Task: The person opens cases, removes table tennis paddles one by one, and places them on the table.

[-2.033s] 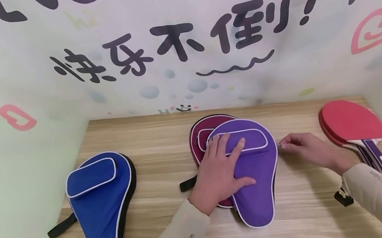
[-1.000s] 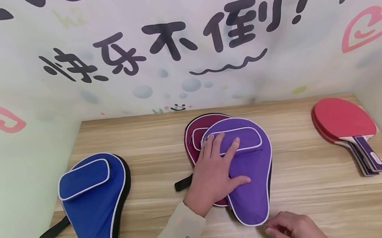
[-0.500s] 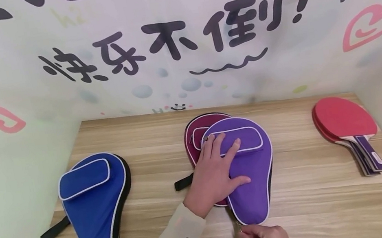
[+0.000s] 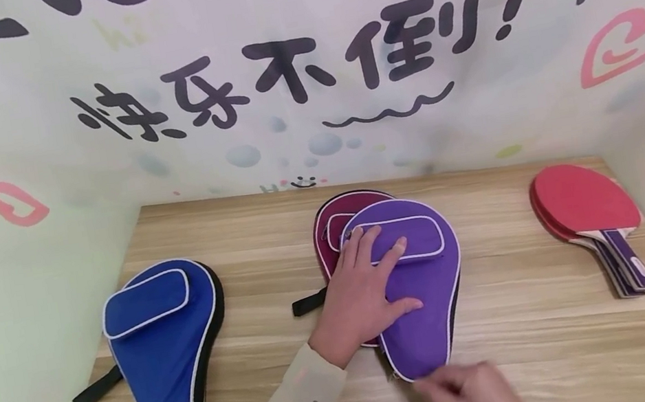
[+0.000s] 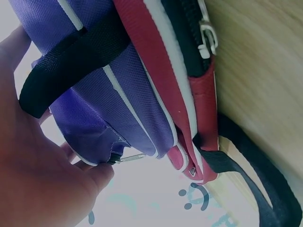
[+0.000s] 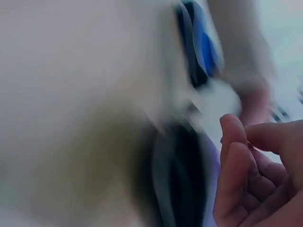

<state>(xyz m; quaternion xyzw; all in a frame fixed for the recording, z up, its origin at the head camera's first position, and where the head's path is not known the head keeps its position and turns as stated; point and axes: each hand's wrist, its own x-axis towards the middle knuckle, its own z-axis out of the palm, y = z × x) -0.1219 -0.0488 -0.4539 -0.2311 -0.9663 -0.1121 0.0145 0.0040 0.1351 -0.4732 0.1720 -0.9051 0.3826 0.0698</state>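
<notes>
A purple table tennis paddle case [image 4: 424,318] lies partly over a maroon case [image 4: 324,214] on the wooden table. My left hand [image 4: 358,296] rests on the purple case with fingers spread over its front pocket and thumb out. In the left wrist view the purple case's black strap [image 5: 71,64] shows near the hand. My right hand [image 4: 470,391], blurred, is by the purple case's narrow lower end. A zipper pull [image 4: 395,376] sits left of its fingers. The right wrist view shows that hand's fingers curled, thumb against the index finger, nothing visible between them.
A blue paddle case [image 4: 166,370] with a black strap [image 4: 97,389] lies on the left. Several stacked red paddles [image 4: 585,200] lie at the right. Decorated white walls [image 4: 267,167] stand behind and at both sides of the table [image 4: 535,280].
My right hand ran down the purple case's right edge and around its lower end with the zipper pull, then let go and shifted slightly right. My left hand stayed on the case.
</notes>
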